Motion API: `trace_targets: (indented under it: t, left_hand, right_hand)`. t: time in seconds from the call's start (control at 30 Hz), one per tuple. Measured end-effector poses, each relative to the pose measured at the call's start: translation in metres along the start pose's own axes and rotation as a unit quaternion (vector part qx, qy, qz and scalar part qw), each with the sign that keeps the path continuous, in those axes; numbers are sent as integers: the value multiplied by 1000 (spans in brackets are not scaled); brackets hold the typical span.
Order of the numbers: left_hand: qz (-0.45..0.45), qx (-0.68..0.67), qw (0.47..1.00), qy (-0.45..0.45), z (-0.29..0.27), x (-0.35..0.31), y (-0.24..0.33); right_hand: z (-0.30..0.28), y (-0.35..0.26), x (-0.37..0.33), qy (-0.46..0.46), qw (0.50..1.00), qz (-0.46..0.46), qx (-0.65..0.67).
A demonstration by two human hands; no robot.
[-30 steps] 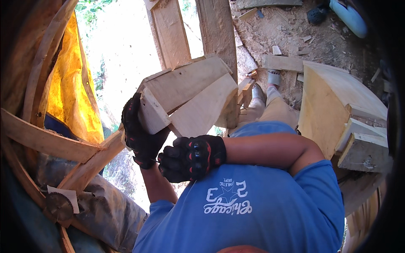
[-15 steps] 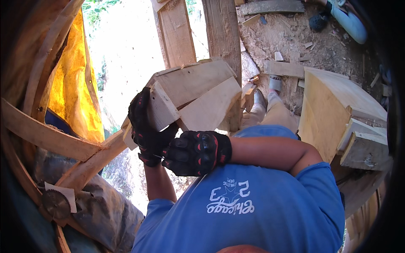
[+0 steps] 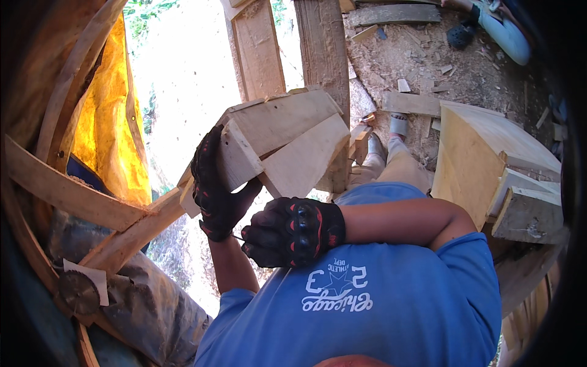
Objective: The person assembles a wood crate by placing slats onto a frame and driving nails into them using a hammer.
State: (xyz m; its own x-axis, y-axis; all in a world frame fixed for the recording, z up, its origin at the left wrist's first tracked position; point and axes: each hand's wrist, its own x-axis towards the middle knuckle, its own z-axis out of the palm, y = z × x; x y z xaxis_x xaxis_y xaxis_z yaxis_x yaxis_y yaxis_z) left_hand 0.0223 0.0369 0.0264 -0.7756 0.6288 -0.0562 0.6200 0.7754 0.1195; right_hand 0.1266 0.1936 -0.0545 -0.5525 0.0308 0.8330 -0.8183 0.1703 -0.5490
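Observation:
My left hand, in a black glove with red marks, is open beside the end of a box-like piece made of pale boards. Its fingers stretch along the wood's left edge, and the thumb stands apart under the lower corner. Whether it presses on the wood I cannot tell. My right hand, gloved alike, is closed just in front of my chest, close to the left wrist. A thin bit shows between its fingertips and the left glove's cuff; I cannot make out what it is.
A wooden beam slants at the left, near a round saw blade and a yellow sheet. Upright posts rise ahead. A large wooden form stands at right. Wood scraps litter the ground; another person's arm shows far right.
My right hand has drawn slightly right and toward my chest, away from the left hand. The left thumb now shows spread. The wood has hardly shifted.

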Motion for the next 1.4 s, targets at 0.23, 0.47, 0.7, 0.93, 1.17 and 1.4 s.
trace_targets:
  t: [0.23, 0.47, 0.7, 0.93, 1.17, 1.4]
  left_hand:
    - [-62, -191, 979, -40, -7, -3, -11]
    - [-13, -112, 993, 16, -1, 5, -7]
    - [14, -51, 998, 44, 1, 0, 4]
    - [20, -40, 998, 36, -4, 3, 7]
    - [-17, -35, 999, 20, 0, -1, 4]
    - [-51, -100, 993, -24, -10, 6, 6]
  right_hand:
    - [16, 3, -1, 10, 1000, 4, -5]
    - [29, 10, -3, 82, 997, 0, -5]
    - [19, 12, -6, -3, 996, 2, 85]
    - [17, 16, 2, 35, 984, 80, 153]
    - [-80, 92, 49, 22, 979, 176, 100]
    - [-112, 121, 69, 41, 954, 272, 115]
